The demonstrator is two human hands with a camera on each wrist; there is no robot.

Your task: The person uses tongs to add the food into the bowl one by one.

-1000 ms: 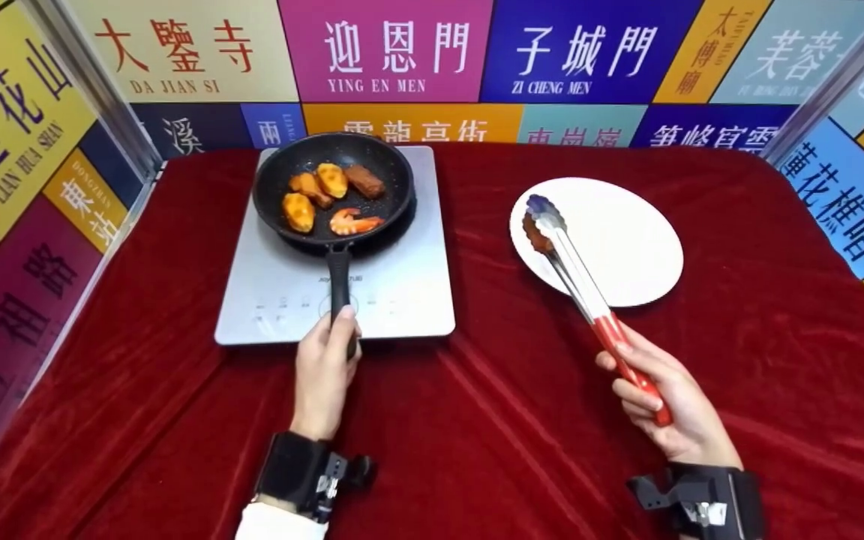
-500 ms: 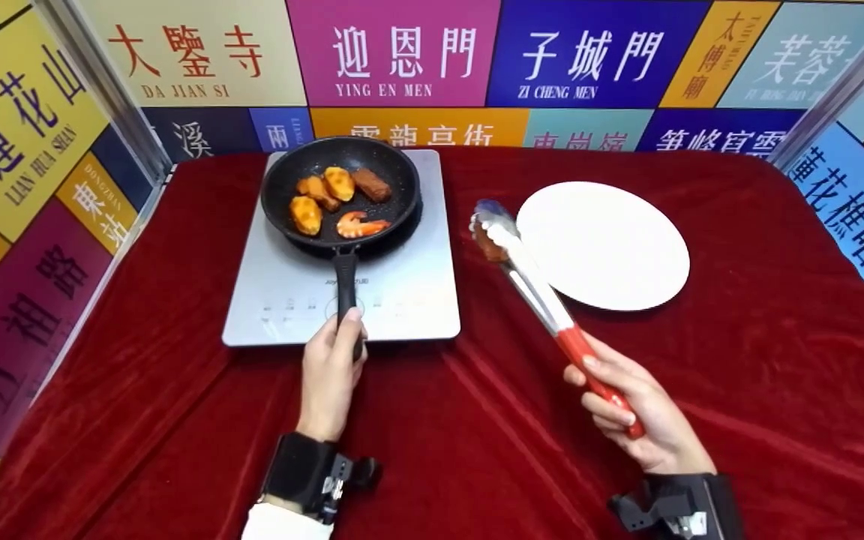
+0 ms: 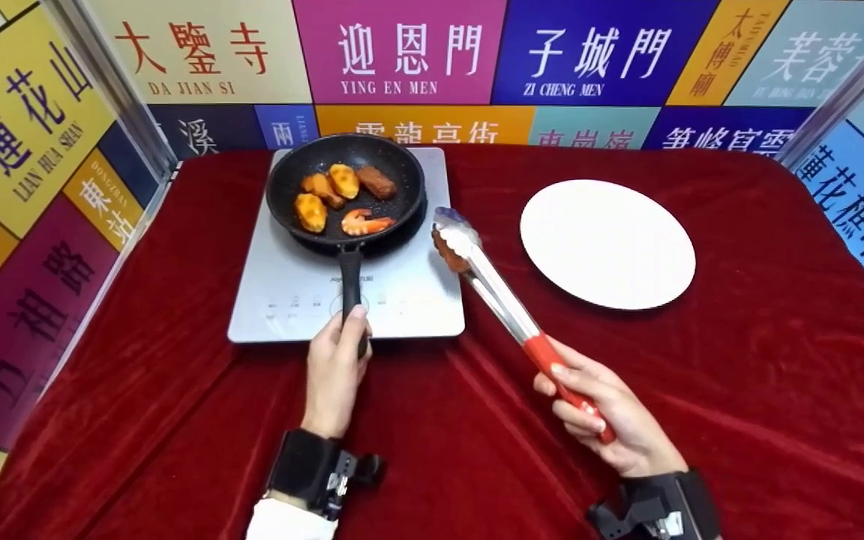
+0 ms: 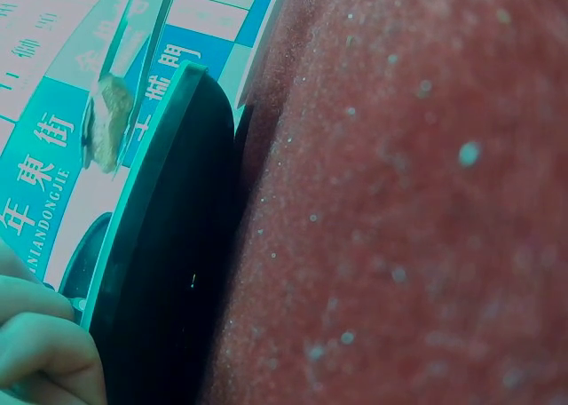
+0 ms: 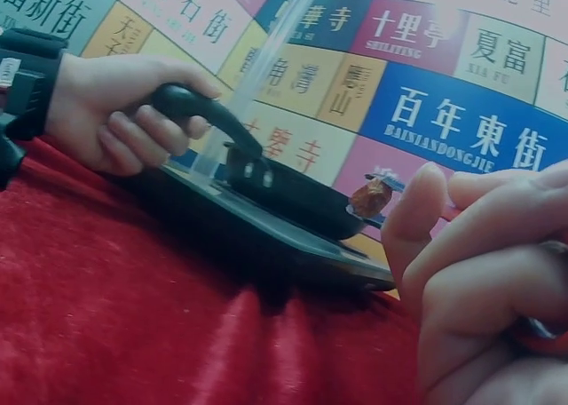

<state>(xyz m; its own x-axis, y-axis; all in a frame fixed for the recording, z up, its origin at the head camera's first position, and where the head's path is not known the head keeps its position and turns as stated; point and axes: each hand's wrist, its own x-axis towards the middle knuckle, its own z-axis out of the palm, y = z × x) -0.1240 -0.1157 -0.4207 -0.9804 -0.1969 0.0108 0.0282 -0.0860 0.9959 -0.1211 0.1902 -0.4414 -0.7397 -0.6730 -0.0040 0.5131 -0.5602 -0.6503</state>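
Right hand (image 3: 604, 412) is gripping the red handles of the tongs (image 3: 503, 304), fingers curled round them, and the steel tips are pinching a brown piece of food (image 3: 448, 251) that is hanging over the right edge of the induction cooker (image 3: 402, 300), just beside the rim of the frying pan (image 3: 346, 191) and apart from it. Left hand (image 3: 336, 371) is wrapping its fingers round the pan's black handle (image 3: 350, 289), thumb lying along the top, and the right wrist view is showing that grip plainly, with the brown piece in the tongs level with the pan's rim. Sitting inside the pan are three orange-yellow pieces (image 3: 325, 195), a brown sausage-like piece (image 3: 376, 181) and a shrimp (image 3: 363, 222). Resting on the red cloth of the worktop (image 3: 739, 375), well to the right of the tongs' tips, is a white plate (image 3: 607, 242). Coloured wall panels (image 3: 402, 52) with printed characters are standing round the worktop on three sides.
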